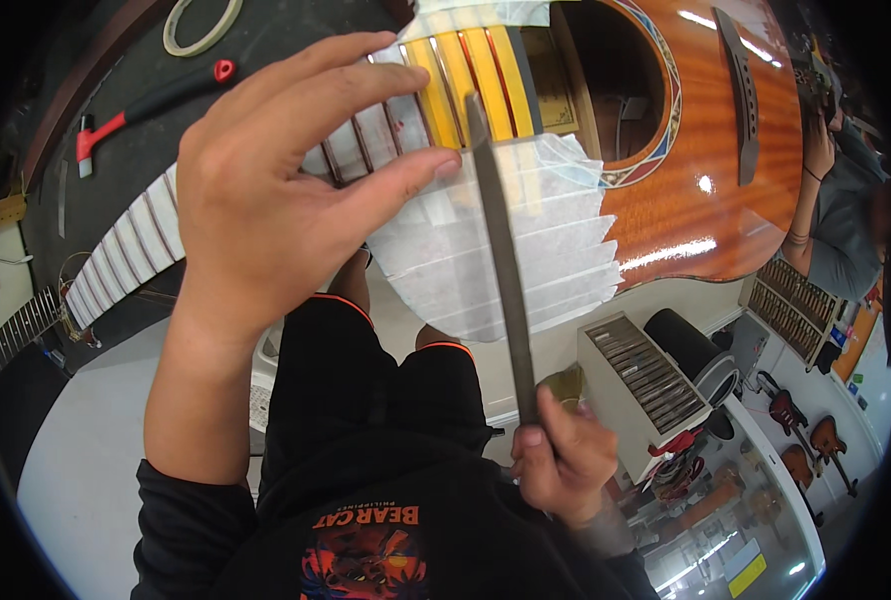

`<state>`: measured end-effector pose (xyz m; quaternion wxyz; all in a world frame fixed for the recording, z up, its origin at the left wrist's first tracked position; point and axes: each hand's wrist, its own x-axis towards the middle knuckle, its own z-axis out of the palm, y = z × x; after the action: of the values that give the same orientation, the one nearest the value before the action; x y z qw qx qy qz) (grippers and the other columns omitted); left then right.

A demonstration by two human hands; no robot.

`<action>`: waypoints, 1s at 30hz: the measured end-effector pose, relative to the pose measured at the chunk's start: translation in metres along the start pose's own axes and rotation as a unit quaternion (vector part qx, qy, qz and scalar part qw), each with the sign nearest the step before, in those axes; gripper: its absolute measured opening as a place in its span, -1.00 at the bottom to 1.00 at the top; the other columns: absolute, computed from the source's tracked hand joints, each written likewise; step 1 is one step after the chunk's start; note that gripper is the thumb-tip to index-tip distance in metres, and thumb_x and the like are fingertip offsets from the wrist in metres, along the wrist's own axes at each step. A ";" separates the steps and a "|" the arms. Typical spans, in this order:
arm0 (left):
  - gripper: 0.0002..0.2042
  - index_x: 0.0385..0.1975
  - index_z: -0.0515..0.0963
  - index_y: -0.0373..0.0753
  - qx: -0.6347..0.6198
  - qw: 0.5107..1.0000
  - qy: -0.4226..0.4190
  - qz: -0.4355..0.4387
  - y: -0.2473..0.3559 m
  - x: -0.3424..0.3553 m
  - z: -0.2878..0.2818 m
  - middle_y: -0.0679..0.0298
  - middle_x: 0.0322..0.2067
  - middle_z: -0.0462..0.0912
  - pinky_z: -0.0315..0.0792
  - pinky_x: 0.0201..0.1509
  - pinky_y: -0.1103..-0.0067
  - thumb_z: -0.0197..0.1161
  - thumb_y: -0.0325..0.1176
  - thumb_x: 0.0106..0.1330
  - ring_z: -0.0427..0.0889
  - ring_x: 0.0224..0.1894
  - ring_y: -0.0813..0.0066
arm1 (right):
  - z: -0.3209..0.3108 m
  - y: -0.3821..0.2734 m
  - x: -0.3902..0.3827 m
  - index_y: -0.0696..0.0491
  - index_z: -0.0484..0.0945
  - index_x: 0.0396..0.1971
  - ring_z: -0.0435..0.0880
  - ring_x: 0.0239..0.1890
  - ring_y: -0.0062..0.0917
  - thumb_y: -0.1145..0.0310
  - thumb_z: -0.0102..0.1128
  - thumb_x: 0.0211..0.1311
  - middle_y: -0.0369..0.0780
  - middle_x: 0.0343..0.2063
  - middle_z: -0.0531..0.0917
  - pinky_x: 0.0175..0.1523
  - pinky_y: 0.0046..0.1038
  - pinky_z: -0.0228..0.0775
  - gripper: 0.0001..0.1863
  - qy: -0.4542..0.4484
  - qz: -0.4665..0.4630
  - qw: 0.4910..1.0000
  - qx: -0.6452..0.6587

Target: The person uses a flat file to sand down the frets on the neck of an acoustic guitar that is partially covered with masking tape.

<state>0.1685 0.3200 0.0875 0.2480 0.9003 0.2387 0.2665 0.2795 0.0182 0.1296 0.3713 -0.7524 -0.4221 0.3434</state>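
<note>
An acoustic guitar (691, 130) with a glossy reddish-brown top lies across the bench, its neck running left. Pale masking tape (556, 245) covers the top beside the fretboard. Yellow strips (448, 85) lie between the upper frets, near the sound hole. My left hand (251, 165) rests open across the neck, fingertips and thumb touching around the yellow strips. In my right hand (566, 455), at the lower right, is the near end of a long flat metal file (506, 260). Its far tip lies over the frets by the yellow strips.
A red and black hammer (151, 108) and a tape roll (204, 22) lie on the dark bench mat at upper left. A box of files or similar slim tools (641, 375) stands at right. Another person's arm (814, 190) shows at far right, with guitars (826, 440) below.
</note>
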 end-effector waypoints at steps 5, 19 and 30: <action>-0.60 -0.14 0.76 -0.34 0.000 1.000 -0.015 0.000 -0.001 0.001 -0.001 -0.03 0.01 0.76 0.63 0.09 0.48 0.66 -0.43 -0.02 0.78 0.03 0.23 | 0.011 0.004 -0.005 0.22 0.63 0.17 0.65 -0.59 -0.53 0.65 0.39 0.14 -0.17 -0.51 0.71 -0.45 -0.54 0.49 -0.48 0.012 0.012 0.999 0.050; -0.57 -0.16 0.78 -0.31 -0.012 0.999 -0.046 0.008 -0.002 0.004 -0.006 -0.06 0.04 0.73 0.64 0.04 0.50 0.68 -0.40 -0.10 0.79 -0.04 0.25 | 0.012 -0.014 0.019 0.16 0.61 0.20 0.58 -0.62 -0.50 0.69 0.38 0.09 -0.24 -0.53 0.61 -0.50 -0.48 0.45 -0.42 0.004 -0.033 0.997 -0.076; -0.55 -0.15 0.76 -0.33 -0.023 0.999 -0.041 -0.020 -0.003 0.003 -0.008 -0.06 0.04 0.74 0.62 0.08 0.47 0.68 -0.35 -0.10 0.77 0.00 0.19 | 0.021 -0.033 0.103 0.22 0.56 0.24 0.55 -0.62 -0.47 0.72 0.36 0.14 -0.23 -0.57 0.56 -0.49 -0.45 0.43 -0.41 0.008 -0.069 0.997 -0.043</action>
<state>0.1646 0.3262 0.0929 0.2838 0.8995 0.2398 0.2300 0.2914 0.1277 0.1266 0.3651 -0.7395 -0.4838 0.2928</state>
